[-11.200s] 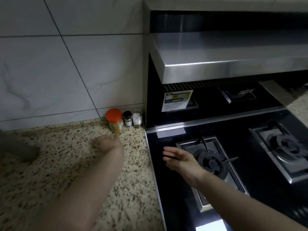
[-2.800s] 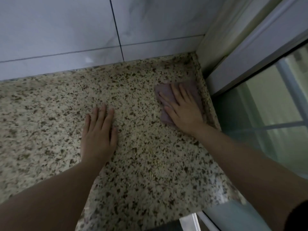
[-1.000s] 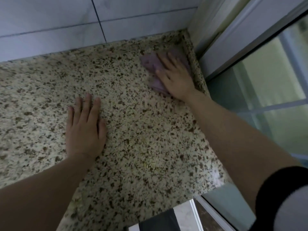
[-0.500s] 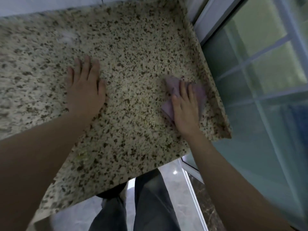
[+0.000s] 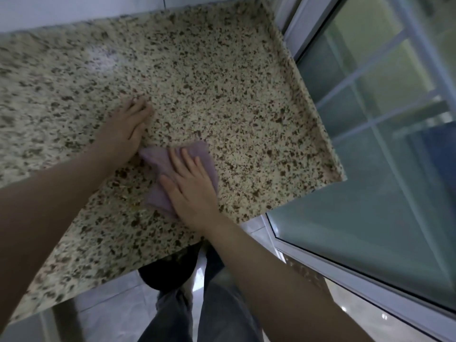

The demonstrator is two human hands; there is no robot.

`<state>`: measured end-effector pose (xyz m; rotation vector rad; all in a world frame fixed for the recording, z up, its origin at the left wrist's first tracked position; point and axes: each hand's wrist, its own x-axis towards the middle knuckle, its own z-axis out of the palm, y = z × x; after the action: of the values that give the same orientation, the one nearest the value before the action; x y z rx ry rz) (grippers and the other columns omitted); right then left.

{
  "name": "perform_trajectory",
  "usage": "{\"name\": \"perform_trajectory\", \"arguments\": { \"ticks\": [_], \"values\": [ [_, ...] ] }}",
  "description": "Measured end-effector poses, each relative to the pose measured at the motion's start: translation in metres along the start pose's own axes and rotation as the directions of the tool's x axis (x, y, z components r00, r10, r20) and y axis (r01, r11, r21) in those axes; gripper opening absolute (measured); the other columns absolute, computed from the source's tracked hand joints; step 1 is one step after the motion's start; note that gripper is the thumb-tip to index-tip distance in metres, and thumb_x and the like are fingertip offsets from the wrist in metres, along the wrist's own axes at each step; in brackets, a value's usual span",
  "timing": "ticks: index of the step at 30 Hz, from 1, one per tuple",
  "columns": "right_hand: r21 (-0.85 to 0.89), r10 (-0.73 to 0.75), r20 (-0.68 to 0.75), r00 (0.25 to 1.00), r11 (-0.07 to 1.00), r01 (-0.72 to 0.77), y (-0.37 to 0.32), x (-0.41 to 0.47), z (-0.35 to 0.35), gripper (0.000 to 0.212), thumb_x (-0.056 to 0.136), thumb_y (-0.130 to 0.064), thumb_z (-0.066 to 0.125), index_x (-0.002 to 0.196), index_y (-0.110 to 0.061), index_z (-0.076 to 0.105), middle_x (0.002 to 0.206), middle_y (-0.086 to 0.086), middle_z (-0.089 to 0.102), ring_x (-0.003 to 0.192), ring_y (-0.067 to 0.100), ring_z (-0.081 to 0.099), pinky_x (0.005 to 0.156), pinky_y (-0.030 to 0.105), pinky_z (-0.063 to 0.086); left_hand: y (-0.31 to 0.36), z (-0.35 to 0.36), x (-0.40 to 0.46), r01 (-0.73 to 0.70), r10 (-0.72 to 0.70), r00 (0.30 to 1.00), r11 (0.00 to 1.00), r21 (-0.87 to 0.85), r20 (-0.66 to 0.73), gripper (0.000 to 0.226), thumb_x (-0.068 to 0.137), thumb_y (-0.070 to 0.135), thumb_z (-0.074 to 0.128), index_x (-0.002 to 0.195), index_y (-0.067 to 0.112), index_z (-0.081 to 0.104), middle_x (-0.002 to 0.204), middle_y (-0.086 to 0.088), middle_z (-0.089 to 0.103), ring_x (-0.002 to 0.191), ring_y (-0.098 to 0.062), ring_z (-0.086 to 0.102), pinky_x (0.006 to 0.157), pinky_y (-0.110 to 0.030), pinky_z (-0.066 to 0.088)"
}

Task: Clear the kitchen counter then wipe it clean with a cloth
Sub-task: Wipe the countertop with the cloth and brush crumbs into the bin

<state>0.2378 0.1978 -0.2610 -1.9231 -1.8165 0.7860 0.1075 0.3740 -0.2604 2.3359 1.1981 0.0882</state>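
Currently, one speckled granite table (image 5: 222, 77) in view, carrying one thing: a single pale purple cloth (image 5: 158, 156), lying near the table's front edge. Two bare hands on the table. Right hand (image 5: 192, 191): fingers straight and spread, palm pressed flat on the cloth, holding nothing in a grip. Cloth shows beyond the fingertips and to the left of the thumb. Left hand (image 5: 125, 129): fingers straight and together, resting flat on the bare stone, just beside the cloth's far-left corner; whether it touches the cloth cannot be told. One glass door (image 5: 370, 149) with a white frame stands along the table's right edge. Below the front edge: two legs in dark trousers (image 5: 217, 312) above a tiled floor (image 5: 116, 314). White wall tiles (image 5: 74, 11) back the table.
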Motion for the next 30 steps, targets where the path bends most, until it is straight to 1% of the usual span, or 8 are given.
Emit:
{"name": "perform_trajectory", "arguments": {
  "ticks": [4,8,12,17,22,26,28,30],
  "values": [
    [-0.067,0.023,0.033,0.999,0.998,-0.021,0.053,0.009,-0.048,0.055,0.105,-0.043,0.016,0.153,-0.02,0.03,0.164,0.007,0.018,0.152,0.022,0.007,0.123,0.034,-0.005,-0.001,0.006,-0.002,0.042,-0.047,0.996,0.997,-0.064,-0.073,0.045,0.107,0.015,0.032,0.152,0.014,0.037,0.163,0.0,0.023,0.153,-0.02,0.009,0.125,-0.042,0.006],
    [-0.169,0.095,-0.055,0.994,0.98,-0.103,0.125,0.018,-0.114,0.062,0.105,-0.036,0.007,0.147,-0.004,0.04,0.153,0.021,0.038,0.147,0.032,0.027,0.124,0.047,0.012,-0.006,0.012,-0.004,-0.022,0.024,0.995,0.999,0.026,-0.098,0.047,0.106,0.012,0.034,0.153,0.013,0.035,0.162,-0.004,0.023,0.152,-0.027,0.012,0.123,-0.039,0.004],
    [-0.245,0.192,-0.086,0.978,0.947,-0.208,0.172,-0.002,-0.136,0.048,0.109,-0.023,0.019,0.154,-0.006,0.022,0.162,0.017,0.02,0.152,0.033,0.014,0.121,0.052,0.015,-0.009,0.017,-0.004,-0.037,0.045,0.993,0.997,0.074,-0.113,0.047,0.105,0.011,0.037,0.152,0.011,0.035,0.161,-0.008,0.026,0.151,-0.032,0.016,0.121,-0.044,0.007],
    [-0.135,0.302,-0.189,0.934,0.935,-0.329,0.115,-0.051,-0.08,0.059,0.102,-0.048,0.0,0.155,-0.024,0.01,0.165,0.003,0.012,0.152,0.017,-0.002,0.125,0.04,0.005,-0.015,0.012,-0.004,-0.036,0.037,0.997,0.999,0.011,-0.072,0.046,0.107,0.021,0.033,0.153,0.019,0.034,0.162,0.002,0.021,0.153,-0.024,0.013,0.124,-0.041,0.006],
    [0.017,0.233,-0.12,0.965,0.972,-0.233,0.034,-0.04,-0.015,0.053,0.104,-0.052,0.005,0.155,-0.04,-0.001,0.165,-0.01,0.0,0.152,0.007,-0.008,0.123,0.03,-0.004,-0.034,0.002,-0.018,0.022,0.001,0.991,0.984,0.176,-0.131,0.049,0.107,0.03,0.027,0.154,0.017,0.032,0.162,-0.001,0.026,0.152,-0.023,0.018,0.124,-0.04,0.013],
    [0.263,0.219,-0.133,0.967,0.948,-0.179,0.034,0.009,-0.038,0.04,0.1,-0.061,0.008,0.137,-0.073,-0.002,0.159,-0.02,0.009,0.151,-0.001,0.003,0.125,0.032,0.003,-0.055,-0.007,-0.028,0.125,-0.089,0.981,0.97,0.21,-0.171,0.052,0.106,0.029,0.026,0.155,0.014,0.028,0.162,-0.005,0.026,0.152,-0.026,0.018,0.125,-0.04,0.01],
    [0.252,0.208,-0.125,0.97,0.952,-0.172,0.049,0.046,-0.061,0.04,0.1,-0.062,0.009,0.139,-0.069,0.01,0.159,-0.015,0.018,0.151,0.006,0.012,0.125,0.04,0.011,-0.054,-0.006,-0.029,0.116,-0.078,0.981,0.969,0.216,-0.177,0.053,0.105,0.032,0.024,0.156,0.017,0.027,0.163,-0.001,0.024,0.153,-0.022,0.016,0.126,-0.04,0.009],
    [0.19,0.16,-0.081,0.984,0.972,-0.142,0.064,0.098,-0.077,0.048,0.103,-0.055,0.012,0.148,-0.045,0.024,0.162,-0.003,0.024,0.151,0.013,0.017,0.123,0.043,0.016,-0.054,-0.004,-0.029,0.127,-0.085,0.977,0.969,0.212,-0.195,0.052,0.105,0.034,0.024,0.156,0.02,0.027,0.163,0.003,0.023,0.153,-0.018,0.015,0.126,-0.038,0.009]
  ]
}}
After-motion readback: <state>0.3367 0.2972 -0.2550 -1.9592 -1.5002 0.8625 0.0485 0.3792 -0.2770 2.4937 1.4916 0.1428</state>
